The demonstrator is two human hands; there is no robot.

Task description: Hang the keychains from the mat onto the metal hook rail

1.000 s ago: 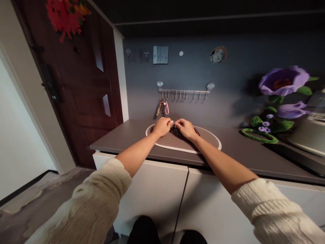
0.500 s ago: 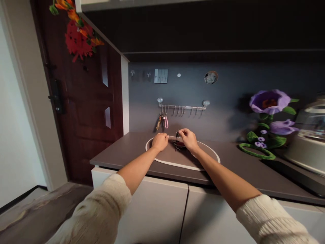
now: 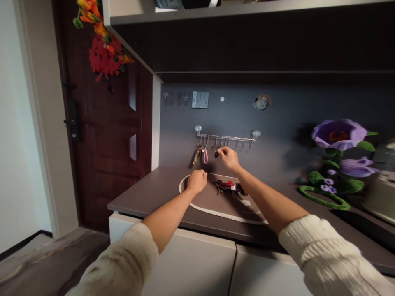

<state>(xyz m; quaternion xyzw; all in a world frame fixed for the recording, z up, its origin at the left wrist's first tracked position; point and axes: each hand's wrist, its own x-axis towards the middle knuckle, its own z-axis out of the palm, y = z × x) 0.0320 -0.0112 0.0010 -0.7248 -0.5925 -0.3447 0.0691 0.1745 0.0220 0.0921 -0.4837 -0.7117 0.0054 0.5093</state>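
My right hand (image 3: 228, 158) pinches a small black key fob (image 3: 216, 154) in front of the wall, just below the hooks of a clear rail (image 3: 226, 137). Below it, a pile of keys (image 3: 226, 186) with red and dark parts lies inside a white-rimmed oval (image 3: 216, 212) on the counter. Over the oval's left side is my left hand (image 3: 197, 181), its fingers curled closed; whatever they may hold is hidden. From the rail's left end hang keys with a pink strap (image 3: 205, 156) and a brown-gold charm (image 3: 196, 156).
A purple flower decoration (image 3: 339, 135) stands at the right of the brown counter (image 3: 138, 189), beside a pale rounded appliance (image 3: 381, 193). An overhead cabinet (image 3: 247, 45) juts out above. Left is a dark red door (image 3: 108, 164). Wall switches (image 3: 200, 100) sit above the rail.
My right hand has risen from the keys on the counter towards the rail, carrying the black key fob. My left hand stays closed over the oval. The view has shifted slightly.
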